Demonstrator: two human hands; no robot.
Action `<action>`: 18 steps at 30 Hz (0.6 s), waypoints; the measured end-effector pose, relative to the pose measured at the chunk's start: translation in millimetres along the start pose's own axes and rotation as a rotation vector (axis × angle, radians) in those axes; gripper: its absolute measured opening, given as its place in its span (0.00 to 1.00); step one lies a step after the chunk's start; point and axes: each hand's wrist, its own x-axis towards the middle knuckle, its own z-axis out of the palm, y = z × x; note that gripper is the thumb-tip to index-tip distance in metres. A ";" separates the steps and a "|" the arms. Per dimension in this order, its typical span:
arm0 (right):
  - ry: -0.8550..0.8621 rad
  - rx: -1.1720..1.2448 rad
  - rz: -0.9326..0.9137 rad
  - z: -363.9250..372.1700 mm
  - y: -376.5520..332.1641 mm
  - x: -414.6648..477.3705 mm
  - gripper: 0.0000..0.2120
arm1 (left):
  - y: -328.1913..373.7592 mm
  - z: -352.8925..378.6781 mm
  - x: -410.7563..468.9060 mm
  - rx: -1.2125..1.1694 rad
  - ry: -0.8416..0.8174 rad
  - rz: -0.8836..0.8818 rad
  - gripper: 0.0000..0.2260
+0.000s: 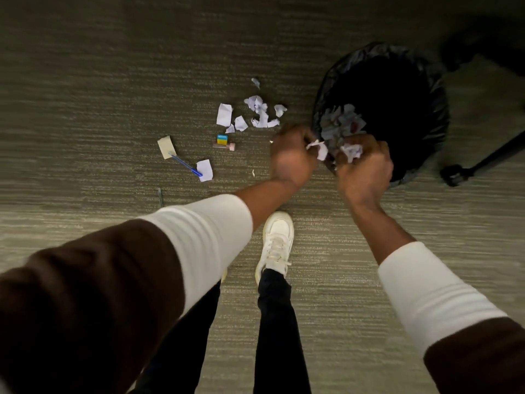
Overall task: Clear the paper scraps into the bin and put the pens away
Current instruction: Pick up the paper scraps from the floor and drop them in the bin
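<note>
A black-lined bin (426, 89) stands on the carpet at the upper right, with white scraps (342, 120) inside it. My left hand (292, 157) is at the bin's near rim, closed on a paper scrap (318, 147). My right hand (366, 163) is over the bin's edge, closed on crumpled paper (352, 151). Several white scraps (255, 112) lie on the floor left of the bin. A blue pen (186, 165) lies further left, between a yellowish note (167, 147) and a white scrap (205, 170).
A small blue and yellow block (222, 139) and a pale pink stick-like item (225, 147) lie below the scrap pile. A black chair leg with a caster (454, 174) sits right of the bin. My white shoe (277, 243) stands on the carpet below my hands.
</note>
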 end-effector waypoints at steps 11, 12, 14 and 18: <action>0.070 0.083 0.132 -11.0 73.2 58.7 0.21 | 73.5 50.8 24.3 0.008 -0.061 0.044 0.21; 0.072 0.106 0.137 -10.3 72.2 55.1 0.20 | 70.5 47.7 23.3 0.020 -0.067 0.039 0.20; 0.063 0.124 0.120 -6.4 66.3 41.8 0.15 | 57.2 38.0 21.5 0.077 -0.080 0.051 0.15; 0.010 0.222 -0.140 11.6 40.7 2.0 0.05 | 11.0 9.4 12.9 0.250 -0.110 0.013 0.17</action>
